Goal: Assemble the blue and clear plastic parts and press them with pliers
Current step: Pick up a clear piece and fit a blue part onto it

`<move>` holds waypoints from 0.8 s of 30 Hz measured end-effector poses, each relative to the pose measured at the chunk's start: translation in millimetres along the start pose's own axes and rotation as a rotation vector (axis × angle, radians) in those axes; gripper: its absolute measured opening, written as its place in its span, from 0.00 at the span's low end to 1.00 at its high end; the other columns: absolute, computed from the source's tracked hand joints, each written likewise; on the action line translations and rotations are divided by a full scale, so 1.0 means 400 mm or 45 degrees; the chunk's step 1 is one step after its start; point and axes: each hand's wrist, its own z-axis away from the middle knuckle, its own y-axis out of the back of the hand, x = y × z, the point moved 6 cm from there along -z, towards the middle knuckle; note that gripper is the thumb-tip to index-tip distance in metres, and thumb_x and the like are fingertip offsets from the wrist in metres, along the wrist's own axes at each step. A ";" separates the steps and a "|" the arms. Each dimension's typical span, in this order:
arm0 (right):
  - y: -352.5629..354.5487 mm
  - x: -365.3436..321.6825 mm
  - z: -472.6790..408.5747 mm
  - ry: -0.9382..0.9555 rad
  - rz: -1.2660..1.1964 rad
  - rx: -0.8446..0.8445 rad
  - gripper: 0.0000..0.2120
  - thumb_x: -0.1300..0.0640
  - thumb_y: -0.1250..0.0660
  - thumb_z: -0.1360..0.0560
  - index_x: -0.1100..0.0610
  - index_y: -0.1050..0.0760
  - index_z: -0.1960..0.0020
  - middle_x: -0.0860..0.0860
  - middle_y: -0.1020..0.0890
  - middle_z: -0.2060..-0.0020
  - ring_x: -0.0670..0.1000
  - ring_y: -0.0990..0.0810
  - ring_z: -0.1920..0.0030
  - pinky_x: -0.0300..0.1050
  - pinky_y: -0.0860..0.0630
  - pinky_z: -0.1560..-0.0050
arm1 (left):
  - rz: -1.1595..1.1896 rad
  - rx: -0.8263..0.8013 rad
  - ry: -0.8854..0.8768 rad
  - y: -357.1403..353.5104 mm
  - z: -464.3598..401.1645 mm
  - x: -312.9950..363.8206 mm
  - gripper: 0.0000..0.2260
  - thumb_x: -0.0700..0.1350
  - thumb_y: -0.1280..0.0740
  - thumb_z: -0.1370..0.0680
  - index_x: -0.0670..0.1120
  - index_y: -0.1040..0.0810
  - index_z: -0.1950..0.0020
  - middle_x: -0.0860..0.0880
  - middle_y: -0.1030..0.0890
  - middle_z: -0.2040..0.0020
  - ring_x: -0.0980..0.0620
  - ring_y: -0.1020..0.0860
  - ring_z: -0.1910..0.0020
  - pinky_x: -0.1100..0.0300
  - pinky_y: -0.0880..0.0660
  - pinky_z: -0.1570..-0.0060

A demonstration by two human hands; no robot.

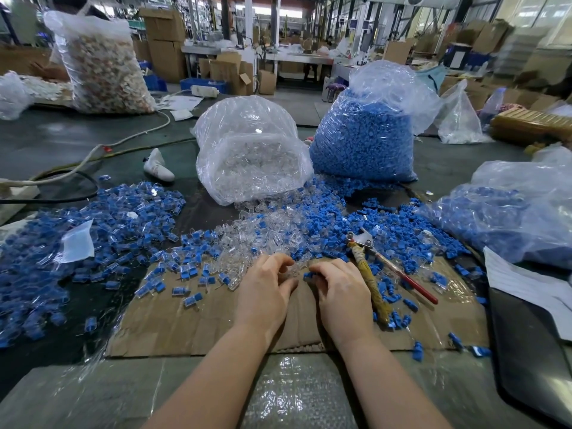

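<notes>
- Bubble wrap (288, 394) covers the nearest strip of the work surface, under both bare forearms.
- Beyond it lies a flattened cardboard sheet (198, 329); its near edge and the stretch behind the wrists are the only bare patch.
- The left hand (263, 292) rests on the cardboard with fingers curled, pinching a clear plastic part (294, 269).
- The right hand (340, 292), just beside it, has fingers curled around a blue plastic part (308, 275); the two parts sit close, and whether they touch cannot be told.
- Pliers (376, 261) lie just right of the right hand, handles toward the person, one red, one wrapped in yellowish tape.
- Loose clear pieces (263, 227) heap just past the fingertips, loose blue pieces (387, 230) to the right, joined blue-and-clear pieces (102, 230) spread left.
- Farther back stand a clear-parts bag (250, 150) and a blue-parts bag (368, 131), with another bag of blue parts (507, 218) crowding the right edge.
- Cables (93, 153) cross the dark surface at far left.
- Behind is a warehouse floor with cardboard boxes (167, 41) and tables.
</notes>
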 end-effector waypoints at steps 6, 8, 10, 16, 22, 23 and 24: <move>0.001 -0.001 0.000 -0.001 -0.027 0.003 0.10 0.65 0.35 0.25 0.57 0.20 0.46 0.50 0.18 0.51 0.52 0.24 0.49 0.42 0.30 0.45 | 0.014 -0.051 -0.023 -0.003 -0.001 0.008 0.08 0.42 0.30 0.26 0.47 0.19 0.47 0.53 0.23 0.54 0.55 0.24 0.54 0.61 0.26 0.49; 0.001 -0.002 0.000 0.004 -0.026 0.003 0.10 0.65 0.34 0.26 0.57 0.20 0.47 0.50 0.18 0.52 0.53 0.24 0.49 0.44 0.29 0.46 | 0.005 -0.056 -0.035 -0.004 -0.002 0.009 0.08 0.41 0.29 0.27 0.46 0.19 0.48 0.54 0.24 0.55 0.55 0.24 0.55 0.62 0.26 0.50; 0.001 -0.002 0.000 0.008 -0.023 0.004 0.10 0.65 0.34 0.26 0.57 0.20 0.48 0.51 0.18 0.52 0.53 0.24 0.49 0.44 0.29 0.46 | 0.033 -0.028 -0.020 -0.001 -0.003 0.006 0.09 0.39 0.29 0.27 0.46 0.21 0.48 0.56 0.26 0.57 0.57 0.25 0.57 0.65 0.27 0.52; 0.004 -0.004 0.001 0.007 -0.051 0.020 0.07 0.63 0.35 0.25 0.57 0.20 0.49 0.50 0.18 0.53 0.52 0.24 0.50 0.43 0.29 0.48 | 0.053 -0.054 0.046 -0.006 -0.006 -0.004 0.09 0.40 0.30 0.26 0.47 0.21 0.46 0.57 0.29 0.55 0.61 0.27 0.56 0.65 0.27 0.49; 0.006 -0.006 0.001 0.015 -0.062 0.051 0.03 0.60 0.33 0.25 0.57 0.21 0.53 0.50 0.19 0.58 0.51 0.24 0.54 0.43 0.29 0.52 | -0.026 -0.097 -0.013 -0.011 -0.001 0.006 0.07 0.43 0.34 0.23 0.49 0.24 0.46 0.55 0.26 0.54 0.57 0.26 0.54 0.64 0.27 0.53; 0.007 -0.006 0.001 0.014 -0.061 0.054 0.02 0.60 0.33 0.25 0.57 0.21 0.54 0.50 0.19 0.58 0.51 0.24 0.55 0.42 0.29 0.53 | -0.027 -0.100 -0.018 -0.012 -0.001 0.007 0.07 0.43 0.35 0.23 0.48 0.25 0.45 0.54 0.25 0.55 0.56 0.25 0.55 0.62 0.26 0.53; 0.006 -0.005 0.001 0.011 -0.060 0.055 0.02 0.60 0.33 0.25 0.57 0.22 0.54 0.50 0.19 0.59 0.51 0.24 0.55 0.41 0.30 0.54 | -0.022 -0.101 -0.014 -0.012 -0.001 0.006 0.07 0.43 0.35 0.23 0.48 0.26 0.45 0.54 0.24 0.56 0.56 0.25 0.55 0.60 0.25 0.52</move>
